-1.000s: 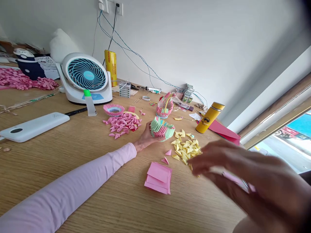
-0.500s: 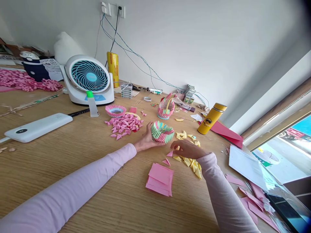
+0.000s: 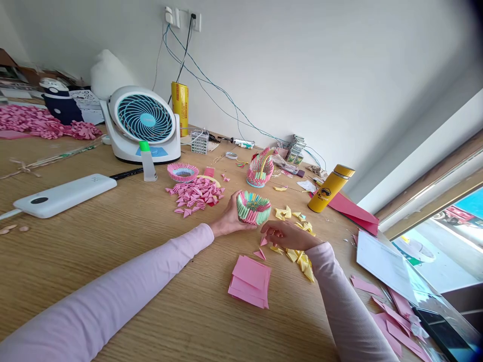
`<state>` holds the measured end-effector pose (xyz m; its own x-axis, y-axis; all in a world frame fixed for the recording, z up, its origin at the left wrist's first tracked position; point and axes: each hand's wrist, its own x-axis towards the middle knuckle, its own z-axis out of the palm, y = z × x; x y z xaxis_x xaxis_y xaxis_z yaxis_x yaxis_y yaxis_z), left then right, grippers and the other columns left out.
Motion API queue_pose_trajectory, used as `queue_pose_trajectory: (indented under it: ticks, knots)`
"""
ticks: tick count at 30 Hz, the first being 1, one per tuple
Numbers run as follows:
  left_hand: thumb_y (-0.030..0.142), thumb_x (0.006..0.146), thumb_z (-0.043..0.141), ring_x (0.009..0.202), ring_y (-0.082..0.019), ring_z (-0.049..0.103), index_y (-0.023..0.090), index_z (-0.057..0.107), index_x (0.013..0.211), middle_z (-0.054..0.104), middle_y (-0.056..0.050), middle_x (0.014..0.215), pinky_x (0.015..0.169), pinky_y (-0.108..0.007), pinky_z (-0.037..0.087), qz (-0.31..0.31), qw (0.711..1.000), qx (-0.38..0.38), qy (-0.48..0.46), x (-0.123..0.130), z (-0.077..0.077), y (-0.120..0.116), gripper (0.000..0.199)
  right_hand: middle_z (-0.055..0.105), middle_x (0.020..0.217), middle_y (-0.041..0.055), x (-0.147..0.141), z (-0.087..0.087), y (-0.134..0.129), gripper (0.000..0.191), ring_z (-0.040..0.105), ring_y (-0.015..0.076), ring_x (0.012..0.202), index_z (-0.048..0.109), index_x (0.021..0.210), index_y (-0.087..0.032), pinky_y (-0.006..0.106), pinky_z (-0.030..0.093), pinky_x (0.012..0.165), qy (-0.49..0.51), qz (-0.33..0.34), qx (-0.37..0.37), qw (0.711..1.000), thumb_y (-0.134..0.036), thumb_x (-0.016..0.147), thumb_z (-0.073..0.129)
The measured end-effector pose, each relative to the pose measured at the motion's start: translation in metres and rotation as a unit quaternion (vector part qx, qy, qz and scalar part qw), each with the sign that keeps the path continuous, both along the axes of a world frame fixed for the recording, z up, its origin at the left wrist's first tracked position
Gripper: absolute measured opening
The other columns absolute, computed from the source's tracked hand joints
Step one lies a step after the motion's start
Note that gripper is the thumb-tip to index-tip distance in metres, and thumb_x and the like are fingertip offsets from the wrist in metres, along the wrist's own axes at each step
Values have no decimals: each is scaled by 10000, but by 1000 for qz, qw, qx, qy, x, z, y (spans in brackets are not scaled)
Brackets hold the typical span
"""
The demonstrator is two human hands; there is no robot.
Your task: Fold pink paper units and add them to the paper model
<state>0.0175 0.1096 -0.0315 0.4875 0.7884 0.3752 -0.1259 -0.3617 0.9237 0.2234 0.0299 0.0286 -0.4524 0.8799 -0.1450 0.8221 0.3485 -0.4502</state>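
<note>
Two hands at work | left hand (image 3: 226, 221) cups paper bowl (image 3: 253, 206) | right hand (image 3: 289, 235) fingers curled over yellow folded pieces (image 3: 300, 256), grip unclear | step: picking piece; next: pinch one.

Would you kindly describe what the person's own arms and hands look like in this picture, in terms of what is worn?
Both arms wear long, close-fitting sleeves of pale pink, finely ribbed fabric, ending in plain cuffs at the wrists. The left hand and right hand are bare: no gloves, and no rings, watch or bracelets show. The sleeves carry no markings or print.
</note>
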Motion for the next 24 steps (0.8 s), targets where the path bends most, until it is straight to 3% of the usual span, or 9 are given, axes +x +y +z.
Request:
queue_pose_trajectory:
  ticks: [4,10,14,17,20,24]
  knots:
    - [353,514,840,1309,-321,296,175,180,1373,332,-167,1362,1104,-469,213,23,997,70,38,1,-4,3,1098,699,729,37,-1,-2,1,150,653,156,631,662,814,-163,237,474,560,48,2,-31,998,-186,823,514]
    - [406,520,827,1321,-337,279,163,107,1401,276,-201,1397,1096,-487,225,33,992,85,81,0,-7,4,1164,670,714,28,8,0,2,133,652,154,620,643,811,-158,255,496,570,113,-14,-34,993,-238,831,539]
    - [432,481,837,1347,-349,233,227,122,1410,203,-179,1447,1101,-491,204,41,990,101,88,-3,-5,-1,1191,649,732,18,9,15,-1,220,627,140,624,647,856,-156,267,510,594,267,-46,-39,962,-366,792,627]
    - [429,455,851,1354,-376,183,220,182,1399,197,-181,1457,1100,-522,146,80,984,124,95,-6,2,-10,1176,658,761,28,3,25,-3,282,602,127,631,675,846,-149,274,514,620,329,-80,-10,941,-416,753,672]
    - [408,613,779,1354,-333,184,222,276,1372,265,-149,1442,1116,-471,88,139,971,187,60,-7,14,-22,930,660,748,21,-5,27,-3,284,597,122,627,683,819,-155,276,520,625,374,-121,10,919,-419,717,710]
    - [403,731,683,1155,-294,433,251,537,1167,554,-82,1177,1054,-434,208,124,966,222,52,-3,30,-39,485,677,777,25,-14,26,-2,292,611,124,655,672,858,-163,273,526,638,413,-145,33,899,-416,719,716]
